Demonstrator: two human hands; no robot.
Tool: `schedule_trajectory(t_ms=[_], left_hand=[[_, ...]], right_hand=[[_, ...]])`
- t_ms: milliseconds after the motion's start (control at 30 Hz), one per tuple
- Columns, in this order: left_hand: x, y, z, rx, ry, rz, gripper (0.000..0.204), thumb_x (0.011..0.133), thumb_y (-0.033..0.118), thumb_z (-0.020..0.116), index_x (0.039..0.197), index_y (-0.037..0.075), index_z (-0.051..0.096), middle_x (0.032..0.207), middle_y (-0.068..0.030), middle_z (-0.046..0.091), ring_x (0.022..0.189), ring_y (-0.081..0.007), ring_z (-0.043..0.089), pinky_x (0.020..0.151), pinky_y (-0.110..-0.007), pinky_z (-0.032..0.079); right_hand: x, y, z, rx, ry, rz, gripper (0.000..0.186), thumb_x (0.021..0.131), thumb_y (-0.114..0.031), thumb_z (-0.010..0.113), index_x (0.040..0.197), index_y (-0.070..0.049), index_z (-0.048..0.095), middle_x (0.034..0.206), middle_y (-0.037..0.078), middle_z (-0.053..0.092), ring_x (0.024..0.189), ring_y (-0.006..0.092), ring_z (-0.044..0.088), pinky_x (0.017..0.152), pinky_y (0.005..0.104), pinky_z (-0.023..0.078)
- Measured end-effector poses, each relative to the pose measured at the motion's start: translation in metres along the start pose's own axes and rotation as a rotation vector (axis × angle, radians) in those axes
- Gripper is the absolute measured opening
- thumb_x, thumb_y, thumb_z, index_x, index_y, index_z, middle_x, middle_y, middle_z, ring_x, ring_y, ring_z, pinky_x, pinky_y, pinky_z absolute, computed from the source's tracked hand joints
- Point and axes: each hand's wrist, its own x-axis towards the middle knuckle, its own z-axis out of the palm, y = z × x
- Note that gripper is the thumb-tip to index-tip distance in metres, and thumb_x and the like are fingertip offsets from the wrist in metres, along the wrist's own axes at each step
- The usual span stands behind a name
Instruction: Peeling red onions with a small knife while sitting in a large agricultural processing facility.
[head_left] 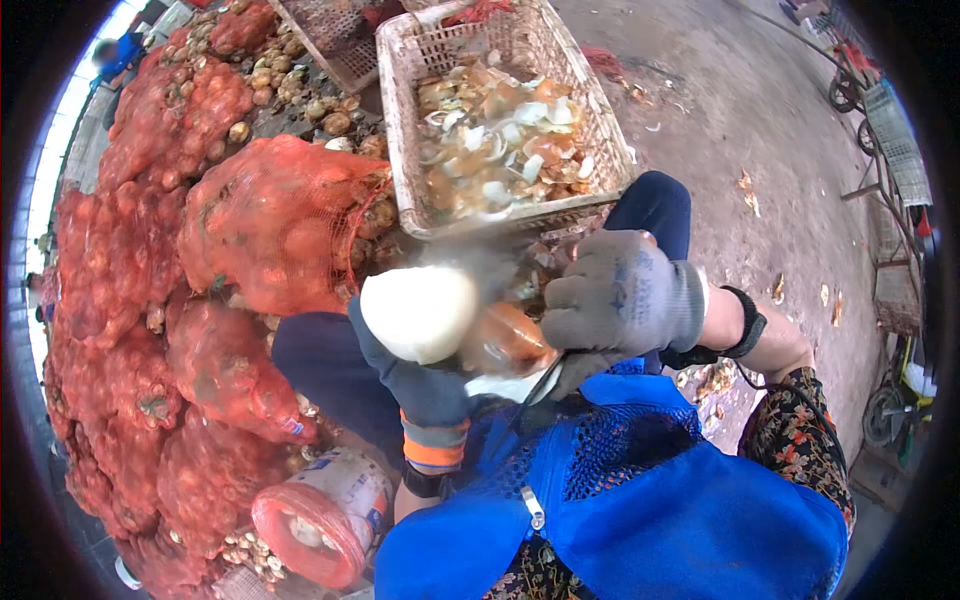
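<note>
A large peeled white onion (420, 313) sits in my left hand (408, 378), whose dark glove has an orange and grey cuff; the fingers wrap it from below. My right hand (622, 297), in a grey knit glove, is curled into a fist to the right of the onion. What that fist holds, if anything, is hidden. Between the hands is a shiny brown shape (508, 338), smeared by motion; whether it is loose onion skin or another onion, I cannot tell. Just beyond the hands stands a dirty white plastic crate (404, 150) holding onion skins and pale peelings (515, 135).
Red mesh bags of onions (275, 225) are piled along the left, with loose onions (335, 122) behind them. A white bucket (350, 480) with red mesh at its mouth lies by my left forearm. Skin scraps dot the concrete floor (740, 130). Carts (885, 410) line the right.
</note>
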Motion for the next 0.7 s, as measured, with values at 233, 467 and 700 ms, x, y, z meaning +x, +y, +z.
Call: schedule_trajectory(t_ms=[233,467,700], left_hand=[[0.011,0.014,-0.005,0.268,-0.008,0.25,0.077,0.076,0.032,0.067,0.137,0.006,0.027,0.128,-0.0171,0.047,0.116,-0.0277,0.049,0.1,-0.042,0.04],[0.008,0.038,0.009,0.074,-0.273,0.151,0.071,0.076,0.031,0.063,0.135,0.006,0.031,0.13,-0.0161,0.045,0.115,-0.0293,0.049,0.095,-0.046,0.043],[0.0,0.039,0.009,-0.802,-0.353,-0.569,0.072,0.083,0.057,0.051,0.136,0.01,0.035,0.137,-0.0147,0.041,0.123,-0.0348,0.042,0.099,-0.055,0.037]], right_hand=[[-0.01,0.09,0.005,0.048,0.289,0.495,0.049,0.073,-0.053,0.065,0.076,-0.006,0.054,0.06,0.011,0.051,0.056,0.0312,0.055,0.051,0.0368,0.041],[0.001,0.105,0.013,-0.01,0.054,0.801,0.052,0.071,-0.048,0.072,0.098,-0.007,0.056,0.078,0.015,0.064,0.075,0.0287,0.065,0.064,0.0383,0.049],[0.035,0.027,0.009,0.712,-0.055,0.539,0.066,0.067,-0.052,0.073,0.107,-0.003,0.055,0.082,0.015,0.066,0.075,0.0289,0.066,0.066,0.0344,0.051]])
